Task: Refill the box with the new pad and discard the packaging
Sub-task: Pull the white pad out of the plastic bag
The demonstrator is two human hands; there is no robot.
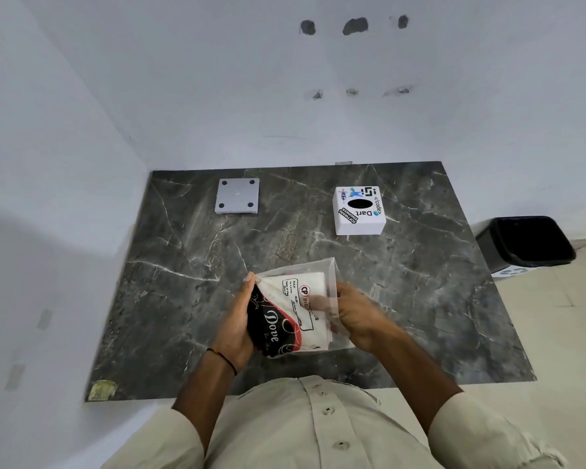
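I hold a clear plastic packet (293, 309) above the near middle of the dark marble table (420, 299). It has black, red and white print and a white tissue pad inside. My left hand (237, 326) grips its left edge. My right hand (356, 316) holds its right side, with fingers showing through the plastic. A white square box (359, 211) with stickers and a dark oval opening on top stands at the far right of the table. A grey square plate (237, 196) with a dark dot at each corner lies at the far left.
A black bin (525, 242) stands on the tiled floor to the right of the table. White walls close off the table's far and left sides. A yellowish sticker (102, 389) sits on the table's near left corner.
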